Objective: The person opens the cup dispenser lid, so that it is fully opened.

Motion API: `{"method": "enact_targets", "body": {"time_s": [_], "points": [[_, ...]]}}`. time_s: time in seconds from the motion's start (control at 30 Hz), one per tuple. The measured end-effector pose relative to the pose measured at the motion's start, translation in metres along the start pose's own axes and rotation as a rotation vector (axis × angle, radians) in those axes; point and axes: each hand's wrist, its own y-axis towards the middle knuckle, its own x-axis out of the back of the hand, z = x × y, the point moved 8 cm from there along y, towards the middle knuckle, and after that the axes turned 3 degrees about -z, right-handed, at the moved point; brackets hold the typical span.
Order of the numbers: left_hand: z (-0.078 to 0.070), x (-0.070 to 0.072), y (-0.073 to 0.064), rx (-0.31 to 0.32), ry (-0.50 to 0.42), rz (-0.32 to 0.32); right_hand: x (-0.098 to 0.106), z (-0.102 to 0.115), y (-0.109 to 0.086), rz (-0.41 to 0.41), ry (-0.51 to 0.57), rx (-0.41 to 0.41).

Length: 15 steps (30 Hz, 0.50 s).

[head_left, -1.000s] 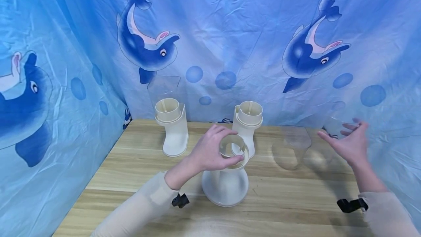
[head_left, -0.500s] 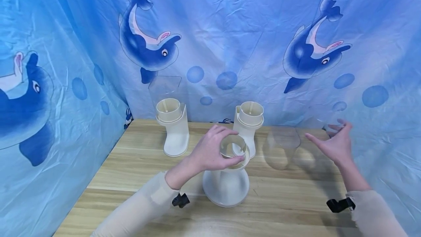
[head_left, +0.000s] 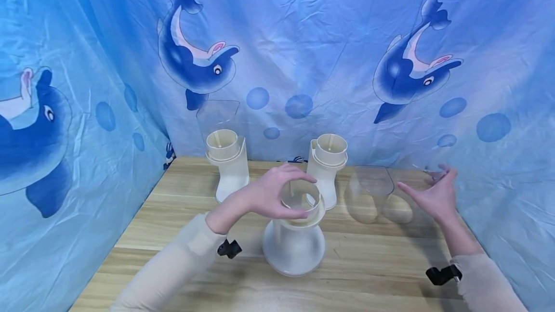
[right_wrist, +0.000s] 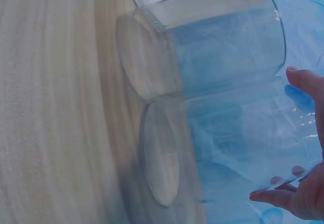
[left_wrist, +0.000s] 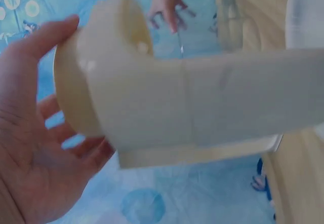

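My left hand [head_left: 273, 194] curls its thumb and fingers round the cream collar at the top of a white plastic dispenser stand [head_left: 295, 254]. The stand's round foot is over the table at centre front. In the left wrist view the same stand [left_wrist: 147, 97] shows its curved neck beside my palm. On the right, my right hand [head_left: 435, 201] spans the upper part of a clear container [head_left: 398, 210], thumb on one side and fingers on the other. A second clear container [right_wrist: 223, 46] stands right beside the held one in the right wrist view.
Two similar stands with cream collars stand at the back, a left one [head_left: 232, 179] and a right one [head_left: 327, 170]. Behind the left stand rises another clear container [head_left: 218, 112]. A blue dolphin-print curtain [head_left: 277, 37] encloses the wooden table [head_left: 368, 264].
My right hand has moved left, and both clear containers on that side have shifted left too. My left hand and its stand have moved slightly left.
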Motion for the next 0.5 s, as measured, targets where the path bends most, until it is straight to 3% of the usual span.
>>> {"method": "enact_targets", "body": {"time_s": [0.07, 0.17, 0.37, 0.5], "points": [[-0.002, 0.003, -0.001, -0.038, -0.008, 0.035, -0.002, -0.002, -0.001, 0.0, 0.0, 0.0], [-0.003, 0.007, -0.003, -0.041, 0.018, 0.018, -0.004, -0.003, -0.002, -0.001, -0.001, 0.0], [-0.005, 0.014, -0.007, 0.131, 0.171, -0.115, 0.011, 0.009, 0.004, -0.052, 0.034, 0.043], [-0.002, 0.014, -0.006, 0.16, 0.125, -0.102, 0.028, 0.031, 0.014, -0.048, -0.008, 0.175]]}}
